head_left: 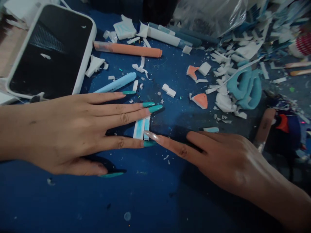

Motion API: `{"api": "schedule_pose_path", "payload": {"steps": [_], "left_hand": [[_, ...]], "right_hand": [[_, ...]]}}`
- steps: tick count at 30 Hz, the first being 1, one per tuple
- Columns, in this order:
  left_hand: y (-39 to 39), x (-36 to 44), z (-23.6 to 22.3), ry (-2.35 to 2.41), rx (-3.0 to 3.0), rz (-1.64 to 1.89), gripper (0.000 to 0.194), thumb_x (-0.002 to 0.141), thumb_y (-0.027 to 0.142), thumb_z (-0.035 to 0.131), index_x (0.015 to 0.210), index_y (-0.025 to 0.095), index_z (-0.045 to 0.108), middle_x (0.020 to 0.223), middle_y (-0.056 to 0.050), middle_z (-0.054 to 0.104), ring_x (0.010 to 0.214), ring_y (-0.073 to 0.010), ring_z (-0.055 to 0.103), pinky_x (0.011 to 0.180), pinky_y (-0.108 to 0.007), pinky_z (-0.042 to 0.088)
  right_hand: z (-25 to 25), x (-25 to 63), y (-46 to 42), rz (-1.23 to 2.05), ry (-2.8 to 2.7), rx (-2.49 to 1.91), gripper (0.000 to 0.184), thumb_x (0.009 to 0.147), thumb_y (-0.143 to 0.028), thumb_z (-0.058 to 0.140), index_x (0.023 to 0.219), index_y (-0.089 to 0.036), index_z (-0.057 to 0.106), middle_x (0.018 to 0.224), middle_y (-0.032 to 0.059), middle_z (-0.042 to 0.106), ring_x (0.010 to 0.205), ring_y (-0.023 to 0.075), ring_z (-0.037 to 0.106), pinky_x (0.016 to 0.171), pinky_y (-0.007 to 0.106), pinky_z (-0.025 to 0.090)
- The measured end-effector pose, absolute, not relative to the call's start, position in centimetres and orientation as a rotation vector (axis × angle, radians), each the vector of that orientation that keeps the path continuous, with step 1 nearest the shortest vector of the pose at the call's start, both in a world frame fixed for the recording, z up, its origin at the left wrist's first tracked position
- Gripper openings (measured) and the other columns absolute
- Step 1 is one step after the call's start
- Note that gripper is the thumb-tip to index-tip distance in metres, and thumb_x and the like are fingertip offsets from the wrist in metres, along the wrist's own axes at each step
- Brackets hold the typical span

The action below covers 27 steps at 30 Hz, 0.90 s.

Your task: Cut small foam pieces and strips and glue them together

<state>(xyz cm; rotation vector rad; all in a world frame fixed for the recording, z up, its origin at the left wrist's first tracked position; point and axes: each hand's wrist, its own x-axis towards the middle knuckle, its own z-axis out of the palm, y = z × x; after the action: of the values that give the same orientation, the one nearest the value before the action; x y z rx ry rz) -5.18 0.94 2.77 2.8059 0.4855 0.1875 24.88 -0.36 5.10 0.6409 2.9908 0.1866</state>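
Note:
My left hand lies flat on the blue table top, fingers stretched out and spread, with long teal nails. Between its fingers sits a small blue-and-white striped paper strip, held down by the fingertips. My right hand comes in from the right with its index finger stretched out, the long nail tip touching the strip's lower edge; its other fingers are curled under.
A phone in a white case lies at the back left. An orange stick, a light-blue stick and white-blue sticks lie behind. Teal scissors rest among paper scraps; a clear plastic bag stands behind.

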Motion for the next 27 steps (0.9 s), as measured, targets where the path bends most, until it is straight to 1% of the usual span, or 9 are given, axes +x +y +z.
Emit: {"api": "schedule_pose_path", "payload": {"steps": [3, 6, 8, 11, 14, 17, 21, 23, 27], "left_hand": [[0.87, -5.09, 2.89, 0.512, 2.794, 0.169, 0.057, 0.087, 0.058, 0.047, 0.138, 0.033, 0.041, 0.156, -0.003, 0.016, 0.141, -0.0244, 0.026, 0.118, -0.039, 0.01], [0.79, -4.93, 3.06, 0.521, 2.787, 0.149, 0.055, 0.087, 0.058, 0.047, 0.138, 0.037, 0.04, 0.156, -0.002, 0.013, 0.142, -0.025, 0.025, 0.117, -0.042, 0.013], [0.84, -4.87, 3.08, 0.514, 2.786, 0.143, 0.054, 0.088, 0.058, 0.047, 0.138, 0.039, 0.039, 0.157, 0.0, 0.01, 0.141, -0.0264, 0.026, 0.117, -0.045, 0.014], [1.08, -4.87, 2.96, 0.448, 2.804, 0.17, 0.058, 0.086, 0.057, 0.048, 0.14, 0.036, 0.037, 0.157, 0.001, 0.009, 0.141, -0.0287, 0.026, 0.117, -0.046, 0.013], [1.29, -4.9, 2.84, 0.396, 2.823, 0.141, 0.063, 0.085, 0.056, 0.049, 0.143, 0.034, 0.034, 0.157, 0.002, 0.012, 0.141, -0.0276, 0.026, 0.118, -0.046, 0.008], [1.37, -4.86, 2.82, 0.395, 2.834, 0.106, 0.064, 0.086, 0.056, 0.047, 0.144, 0.032, 0.032, 0.156, 0.002, 0.014, 0.141, -0.0243, 0.027, 0.118, -0.043, 0.005], [1.39, -4.72, 2.93, 0.414, 2.775, 0.038, 0.068, 0.085, 0.054, 0.049, 0.146, 0.033, 0.027, 0.155, 0.003, 0.021, 0.141, -0.0261, 0.027, 0.118, -0.045, 0.012], [1.38, -4.61, 3.03, 0.448, 2.728, -0.016, 0.067, 0.084, 0.054, 0.05, 0.145, 0.035, 0.029, 0.153, 0.005, 0.027, 0.14, -0.0273, 0.028, 0.117, -0.046, 0.016], [1.37, -4.39, 3.25, 0.472, 2.698, -0.061, 0.064, 0.082, 0.055, 0.05, 0.142, 0.038, 0.034, 0.15, 0.007, 0.035, 0.14, -0.0264, 0.03, 0.117, -0.042, 0.022]], "right_hand": [[5.36, 25.09, 0.02, 0.159, 2.96, 0.621, 0.056, 0.094, -0.004, 0.023, 0.147, -0.023, 0.023, 0.065, -0.0046, 0.046, 0.045, 0.0107, 0.041, 0.044, 0.025, 0.029], [5.79, 25.16, 0.33, 0.107, 2.935, 0.591, 0.063, 0.09, -0.002, 0.027, 0.148, -0.024, 0.02, 0.066, -0.0036, 0.05, 0.049, 0.011, 0.043, 0.047, 0.024, 0.029], [6.0, 25.08, 0.34, 0.094, 2.941, 0.591, 0.065, 0.087, 0.0, 0.031, 0.147, -0.024, 0.024, 0.066, -0.0031, 0.052, 0.051, 0.0109, 0.045, 0.048, 0.023, 0.029], [6.06, 24.93, 0.03, 0.112, 2.955, 0.641, 0.062, 0.086, -0.001, 0.035, 0.144, -0.023, 0.032, 0.065, -0.003, 0.053, 0.052, 0.011, 0.046, 0.049, 0.022, 0.03], [5.94, 24.9, -0.38, 0.081, 2.977, 0.685, 0.058, 0.087, -0.003, 0.035, 0.142, -0.021, 0.036, 0.066, -0.0025, 0.055, 0.054, 0.0112, 0.048, 0.05, 0.022, 0.03], [5.91, 24.89, -0.6, 0.063, 2.978, 0.718, 0.058, 0.087, -0.002, 0.032, 0.141, -0.022, 0.039, 0.064, -0.0028, 0.053, 0.05, 0.0105, 0.045, 0.049, 0.023, 0.028], [5.94, 24.96, -0.43, 0.076, 2.984, 0.754, 0.058, 0.087, -0.003, 0.032, 0.139, -0.025, 0.043, 0.059, -0.0035, 0.05, 0.047, 0.0096, 0.042, 0.048, 0.022, 0.027], [5.9, 25.15, -0.23, 0.057, 2.992, 0.754, 0.058, 0.088, -0.004, 0.032, 0.139, -0.027, 0.043, 0.058, -0.0038, 0.049, 0.047, 0.0093, 0.041, 0.048, 0.021, 0.027], [5.73, 25.64, 0.12, 0.002, 3.001, 0.738, 0.058, 0.089, -0.003, 0.031, 0.14, -0.028, 0.042, 0.06, -0.0039, 0.05, 0.046, 0.0088, 0.041, 0.048, 0.021, 0.027]]}}
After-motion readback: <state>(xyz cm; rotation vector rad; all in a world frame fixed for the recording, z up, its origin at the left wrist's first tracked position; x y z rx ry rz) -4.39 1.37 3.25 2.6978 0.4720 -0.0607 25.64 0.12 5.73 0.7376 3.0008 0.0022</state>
